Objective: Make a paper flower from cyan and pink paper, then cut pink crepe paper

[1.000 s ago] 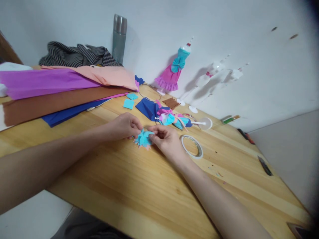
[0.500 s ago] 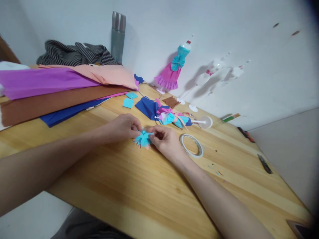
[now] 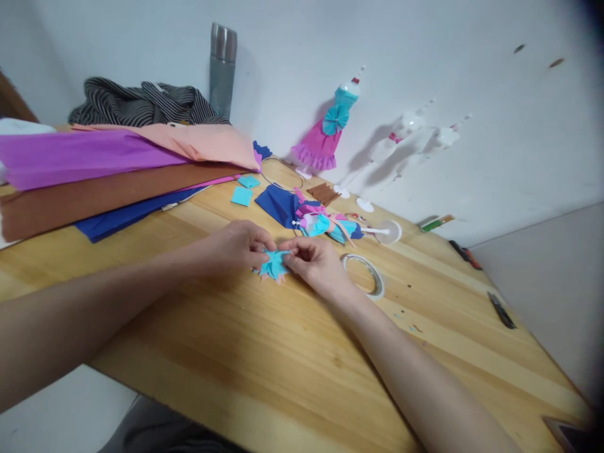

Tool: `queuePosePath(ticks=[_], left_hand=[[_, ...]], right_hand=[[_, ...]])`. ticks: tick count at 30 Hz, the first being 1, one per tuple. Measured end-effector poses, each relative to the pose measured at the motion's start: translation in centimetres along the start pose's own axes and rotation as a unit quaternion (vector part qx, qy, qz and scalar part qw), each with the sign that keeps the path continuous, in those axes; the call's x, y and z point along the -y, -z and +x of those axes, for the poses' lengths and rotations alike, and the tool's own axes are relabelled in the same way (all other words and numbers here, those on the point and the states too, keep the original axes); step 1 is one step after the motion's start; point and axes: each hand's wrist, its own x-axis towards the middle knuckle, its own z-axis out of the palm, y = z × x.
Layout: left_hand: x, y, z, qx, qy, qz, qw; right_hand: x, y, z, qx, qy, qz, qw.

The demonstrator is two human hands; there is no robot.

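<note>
Between my hands, just over the wooden table (image 3: 264, 352), is a paper flower (image 3: 274, 265) with pointed light-blue petals and some peach tips showing below. My left hand (image 3: 243, 248) pinches its left side with thumb and forefinger. On the opposite side, my right hand (image 3: 314, 261) grips the upper right petals between bent fingers and thumb. The fingertips hide part of the flower's upper edge. Right beside my right wrist lies a roll of white tape (image 3: 364, 277). Beyond my hands rests a small mannequin (image 3: 330, 226) on its side, dressed in blue, pink and peach paper.
Folded crepe paper (image 3: 127, 157) covers the left, near light-blue squares (image 3: 241, 196). Against the wall stand a grey bottle (image 3: 223, 72), a dressed mannequin (image 3: 330, 119) and white mannequins (image 3: 406, 123). A black cutter (image 3: 501, 310) lies at the right edge.
My left hand has shifted slightly right and down, closer to my right hand. The flower's petals look more bunched between the fingers. My right hand has barely moved.
</note>
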Motion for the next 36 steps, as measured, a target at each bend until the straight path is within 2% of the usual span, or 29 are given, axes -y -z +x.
queuePosePath(ticks=[3, 6, 12, 15, 18, 24, 28, 32, 36], left_hand=[[-0.5, 0.3, -0.2, -0.016, -0.022, 0.109, 0.994], [-1.2, 0.7, -0.5, -0.007, -0.040, 0.189, 0.981], [-1.8, 0.8, -0.8, 0.014, -0.022, 0.241, 0.970], [-1.8, 0.8, -0.9, 0.008, -0.015, 0.240, 0.971], [-1.6, 0.9, -0.9, 0.005, -0.037, 0.216, 0.976], [-1.3, 0.8, -0.7, 0.012, -0.031, 0.191, 0.981], [-1.2, 0.9, -0.8, 0.027, -0.032, 0.165, 0.985], [-0.6, 1.0, -0.7, -0.015, -0.019, 0.163, 0.986], [-0.6, 1.1, -0.7, -0.039, 0.009, 0.181, 0.983]], right_hand=[[-0.2, -0.1, 0.0, 0.012, 0.009, -0.046, 0.999], [0.0, -0.2, -0.1, 0.018, 0.008, -0.073, 0.997], [0.5, -0.5, -0.4, 0.018, 0.025, -0.149, 0.988], [0.7, -0.5, -0.6, 0.013, 0.045, -0.171, 0.984], [0.9, -0.5, -0.8, 0.009, 0.063, -0.171, 0.983], [0.4, -0.7, -0.7, -0.005, 0.052, -0.105, 0.993], [0.3, -0.6, -0.5, -0.014, 0.062, -0.124, 0.990], [0.7, -0.3, -0.7, -0.016, 0.065, -0.187, 0.980], [1.1, -0.3, -1.0, -0.063, 0.107, -0.183, 0.975]])
